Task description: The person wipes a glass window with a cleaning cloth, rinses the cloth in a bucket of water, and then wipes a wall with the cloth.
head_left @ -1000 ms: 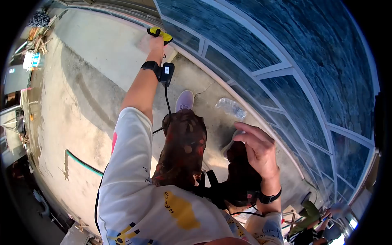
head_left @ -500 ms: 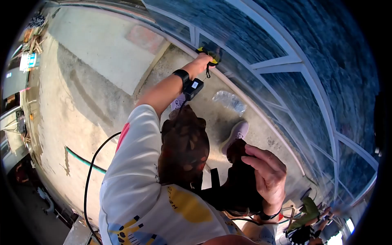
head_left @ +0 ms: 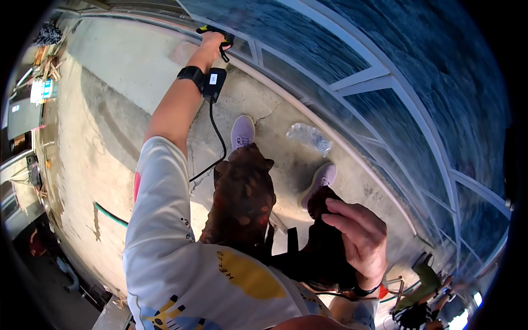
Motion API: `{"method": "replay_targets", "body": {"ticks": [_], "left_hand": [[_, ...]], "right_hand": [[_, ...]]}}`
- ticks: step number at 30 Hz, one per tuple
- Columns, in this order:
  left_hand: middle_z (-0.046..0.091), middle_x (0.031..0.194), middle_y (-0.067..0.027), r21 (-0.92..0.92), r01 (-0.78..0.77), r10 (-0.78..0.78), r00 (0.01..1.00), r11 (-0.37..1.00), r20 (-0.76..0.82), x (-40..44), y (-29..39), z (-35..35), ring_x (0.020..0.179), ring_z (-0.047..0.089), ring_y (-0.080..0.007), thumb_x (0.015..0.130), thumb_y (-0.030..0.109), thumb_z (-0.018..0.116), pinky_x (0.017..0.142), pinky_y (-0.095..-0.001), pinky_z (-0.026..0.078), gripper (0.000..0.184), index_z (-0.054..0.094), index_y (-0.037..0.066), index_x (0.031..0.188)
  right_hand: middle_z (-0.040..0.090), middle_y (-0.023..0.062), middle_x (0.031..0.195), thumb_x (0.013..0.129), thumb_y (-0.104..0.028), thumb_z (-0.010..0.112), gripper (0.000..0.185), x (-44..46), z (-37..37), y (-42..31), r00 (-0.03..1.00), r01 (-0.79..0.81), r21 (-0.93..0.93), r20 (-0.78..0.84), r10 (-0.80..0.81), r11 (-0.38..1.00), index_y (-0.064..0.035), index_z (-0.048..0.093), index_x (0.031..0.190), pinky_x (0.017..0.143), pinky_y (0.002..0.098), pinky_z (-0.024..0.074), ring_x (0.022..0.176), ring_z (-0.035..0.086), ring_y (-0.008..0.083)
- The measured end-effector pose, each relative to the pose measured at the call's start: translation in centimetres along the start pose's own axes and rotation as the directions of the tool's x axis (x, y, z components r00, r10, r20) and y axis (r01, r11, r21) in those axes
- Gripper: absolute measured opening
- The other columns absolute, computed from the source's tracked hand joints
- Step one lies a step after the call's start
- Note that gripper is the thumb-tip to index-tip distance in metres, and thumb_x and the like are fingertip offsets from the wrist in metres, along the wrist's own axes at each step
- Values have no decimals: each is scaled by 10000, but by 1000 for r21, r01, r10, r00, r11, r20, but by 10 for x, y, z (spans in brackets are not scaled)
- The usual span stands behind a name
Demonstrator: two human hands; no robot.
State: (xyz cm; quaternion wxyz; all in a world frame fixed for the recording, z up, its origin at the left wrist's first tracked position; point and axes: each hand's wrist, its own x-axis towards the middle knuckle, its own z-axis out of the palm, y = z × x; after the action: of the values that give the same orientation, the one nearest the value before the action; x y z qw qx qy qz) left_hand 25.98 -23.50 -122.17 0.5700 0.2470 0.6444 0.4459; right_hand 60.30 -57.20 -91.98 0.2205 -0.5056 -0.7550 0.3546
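Observation:
My left hand (head_left: 213, 42) is stretched out far to the upper left, its fingers wrapped round a yellow-and-black window cleaner (head_left: 227, 36). The window cleaner is up against the lower part of a glass pane, and a short black loop dangles from it. A black band with a small box (head_left: 214, 84) and a cable is on my left wrist. My right hand (head_left: 360, 235) hovers in front of my dark trousers, fingers loosely bent and apart, with nothing visible in it. Its palm side is partly hidden.
White-framed glass panes (head_left: 385, 82) curve along the right above a pale pipe (head_left: 308, 113). A crumpled clear plastic bottle (head_left: 309, 138) lies on the concrete beside my shoes. A green hose (head_left: 110, 213) lies at left. Another person (head_left: 423, 291) is at lower right.
My left hand has moved with the window cleaner to the upper left along the glass, and my left arm reaches farther out. My right hand has hardly moved.

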Motion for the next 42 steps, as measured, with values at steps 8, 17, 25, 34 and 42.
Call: {"method": "replay_targets", "body": {"ticks": [8,17,25,34,42], "left_hand": [[461,1006,-134,55,262,-263,886,963,383,-139,-33,120,879,538,-301,711,-142,439,755,-477,556,305,458,-19,989],[497,1030,-251,198,480,-424,426,855,799,-263,-4,212,954,544,-380,747,-135,424,820,-515,516,193,443,-145,939],[553,1003,-207,-223,348,-17,570,911,822,-305,116,138,1003,551,-307,785,-86,454,952,-473,449,72,523,-83,806],[507,1170,-193,127,-456,266,699,881,664,-444,87,90,1110,497,-337,775,-14,478,974,-391,387,465,383,-56,1228],[147,1455,-198,31,-941,460,192,336,867,-495,36,101,1344,166,-339,705,-52,494,1057,-375,228,617,378,30,1305]], "right_hand": [[630,78,993,629,91,588,278,-1,13,-9,995,98,52,-17,-97,994,-28,645,874,666,323,511,801,626,253],[634,76,826,722,66,519,139,3,8,22,976,1,9,-217,1,1000,-37,598,772,639,322,486,721,616,270],[636,96,800,761,37,468,183,-18,2,63,954,-101,-60,-290,80,993,-37,631,805,652,305,491,738,634,237],[407,95,1334,902,-281,530,483,-20,23,32,811,103,743,-447,377,661,-89,374,1316,921,299,386,1194,418,187],[589,77,1080,909,-351,458,364,-38,53,18,782,435,856,-204,590,-281,-82,518,1147,874,370,434,1000,560,233]]}}
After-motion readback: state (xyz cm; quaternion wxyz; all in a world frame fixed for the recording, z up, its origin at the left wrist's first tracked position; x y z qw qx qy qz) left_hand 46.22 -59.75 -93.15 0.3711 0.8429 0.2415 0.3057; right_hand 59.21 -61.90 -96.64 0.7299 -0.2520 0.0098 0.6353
